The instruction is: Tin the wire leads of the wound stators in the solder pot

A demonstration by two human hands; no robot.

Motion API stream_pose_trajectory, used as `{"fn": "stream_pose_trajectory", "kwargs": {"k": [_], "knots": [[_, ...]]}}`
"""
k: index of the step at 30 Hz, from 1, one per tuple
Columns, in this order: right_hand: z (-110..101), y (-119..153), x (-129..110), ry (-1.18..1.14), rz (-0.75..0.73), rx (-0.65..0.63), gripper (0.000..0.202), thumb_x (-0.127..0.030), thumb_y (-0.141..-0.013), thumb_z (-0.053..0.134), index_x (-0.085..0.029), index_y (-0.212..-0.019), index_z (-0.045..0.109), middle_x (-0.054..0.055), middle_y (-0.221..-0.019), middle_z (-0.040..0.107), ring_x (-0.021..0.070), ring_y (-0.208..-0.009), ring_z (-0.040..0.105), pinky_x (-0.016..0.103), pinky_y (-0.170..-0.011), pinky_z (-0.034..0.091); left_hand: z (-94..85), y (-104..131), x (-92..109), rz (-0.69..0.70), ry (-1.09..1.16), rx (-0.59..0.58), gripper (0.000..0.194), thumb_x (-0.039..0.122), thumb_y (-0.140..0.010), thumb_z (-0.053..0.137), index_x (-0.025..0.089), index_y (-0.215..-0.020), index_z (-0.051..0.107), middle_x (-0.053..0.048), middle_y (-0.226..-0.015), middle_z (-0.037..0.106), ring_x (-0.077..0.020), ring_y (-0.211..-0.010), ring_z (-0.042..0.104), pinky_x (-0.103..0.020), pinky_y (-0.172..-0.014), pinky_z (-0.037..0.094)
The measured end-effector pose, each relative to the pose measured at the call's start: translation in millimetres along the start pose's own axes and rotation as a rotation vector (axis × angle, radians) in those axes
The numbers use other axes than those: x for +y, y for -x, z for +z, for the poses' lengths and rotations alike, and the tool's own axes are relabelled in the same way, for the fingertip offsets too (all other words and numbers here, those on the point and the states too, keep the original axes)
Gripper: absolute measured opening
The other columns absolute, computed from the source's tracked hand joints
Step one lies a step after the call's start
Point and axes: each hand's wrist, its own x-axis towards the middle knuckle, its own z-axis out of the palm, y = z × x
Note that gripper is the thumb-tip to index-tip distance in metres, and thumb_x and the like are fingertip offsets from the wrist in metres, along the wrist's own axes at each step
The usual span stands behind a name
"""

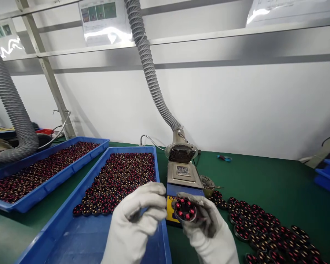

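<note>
My right hand (209, 229), in a soiled white glove, grips a round motor stator (185, 210) with red windings and a silvery rim, its face turned towards me. Just left of it is my left hand (139, 216), also gloved, held over the edge of a blue tray (82, 238). Its fingers are curled in towards the thumb, and whatever may be between them is hidden. Many similar stators (123, 172) fill the far part of that tray in rows. Behind my hands stands a blue and silver heating device (183, 176), partly covered by the right glove.
Loose stators (275, 234) lie on the green table (253, 176) at the right. A small bowl (207, 183) sits beside the device, under a fume hose (154, 80). Another full blue tray (24, 205) is at left; a blue-handled tool (224, 158) lies farther back.
</note>
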Motion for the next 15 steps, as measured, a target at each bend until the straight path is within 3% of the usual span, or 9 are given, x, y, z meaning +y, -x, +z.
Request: {"fn": "stream_pose_trajectory", "kwargs": {"k": [1,3,4,5,8,11,13,15], "knots": [[0.8,3.3,-0.1,0.026,-0.088,0.010,0.028,-0.026,-0.064,0.076,-0.027,-0.089,0.064,0.004,-0.096,0.069,0.0191,-0.087,0.066,0.025,-0.067,0.055,-1.1,-0.3,-4.3,-0.122,0.045,-0.031,0.033,0.003,-0.061,0.066,0.023,-0.085,0.073,-0.005,-0.091,0.069,-0.0142,-0.073,0.062,-0.017,-0.055,0.046],[2.1,10.2,-0.6,0.141,-0.296,0.023,0.028,-0.017,-0.067,0.073,-0.032,-0.089,0.065,0.000,-0.107,0.066,0.0178,-0.096,0.063,0.026,-0.076,0.053,2.1,-1.4,-13.3,-0.377,0.193,-0.211,0.051,0.010,-0.057,0.073,0.021,-0.107,0.066,-0.006,-0.079,0.069,-0.0117,-0.054,0.058,-0.020,-0.048,0.045],[2.7,13.3,-0.7,0.237,-0.381,0.021,0.032,-0.011,-0.069,0.071,-0.035,-0.090,0.065,-0.002,-0.109,0.065,0.0177,-0.098,0.062,0.027,-0.080,0.052,6.4,-1.9,-17.5,-0.466,0.270,-0.305,0.057,0.014,-0.055,0.076,0.019,-0.111,0.064,-0.005,-0.070,0.068,-0.0113,-0.049,0.056,-0.021,-0.047,0.044],[3.2,15.8,-0.5,0.337,-0.423,0.013,0.039,-0.007,-0.069,0.069,-0.038,-0.093,0.065,-0.003,-0.110,0.065,0.0184,-0.100,0.062,0.029,-0.084,0.051,11.9,-2.2,-21.1,-0.494,0.317,-0.318,0.053,0.020,-0.054,0.078,0.017,-0.106,0.067,-0.004,-0.063,0.067,-0.0126,-0.050,0.057,-0.022,-0.048,0.045],[5.3,19.8,0.6,0.511,-0.379,-0.017,0.050,-0.005,-0.068,0.068,-0.040,-0.103,0.063,-0.001,-0.110,0.067,0.0228,-0.102,0.061,0.034,-0.090,0.050,27.8,-1.9,-28.8,-0.377,0.365,-0.072,0.026,0.034,-0.060,0.076,0.016,-0.079,0.075,-0.005,-0.066,0.067,-0.0173,-0.068,0.062,-0.026,-0.069,0.050],[8.6,19.6,0.8,0.464,-0.499,0.060,0.048,-0.004,-0.069,0.066,-0.040,-0.100,0.063,-0.001,-0.107,0.066,0.0244,-0.100,0.061,0.038,-0.085,0.052,30.0,-3.0,-31.4,-0.254,0.449,0.082,0.021,0.038,-0.056,0.079,0.020,-0.065,0.074,-0.004,-0.068,0.069,-0.0198,-0.076,0.063,-0.029,-0.079,0.049],[10.1,18.2,-0.2,0.464,-0.580,0.144,0.046,-0.001,-0.067,0.065,-0.039,-0.093,0.064,-0.001,-0.107,0.064,0.0215,-0.096,0.061,0.034,-0.077,0.054,24.7,-6.4,-28.0,-0.163,0.477,0.163,0.020,0.038,-0.053,0.081,0.022,-0.060,0.073,-0.002,-0.071,0.071,-0.0194,-0.078,0.063,-0.028,-0.081,0.048],[10.1,16.6,-1.5,0.494,-0.584,0.191,0.044,0.001,-0.065,0.066,-0.036,-0.089,0.062,-0.001,-0.108,0.061,0.0190,-0.094,0.061,0.030,-0.072,0.054,20.4,-10.5,-19.7,-0.187,0.491,0.173,0.017,0.032,-0.053,0.081,0.023,-0.066,0.074,-0.002,-0.071,0.071,-0.0153,-0.065,0.062,-0.025,-0.068,0.051]]}}
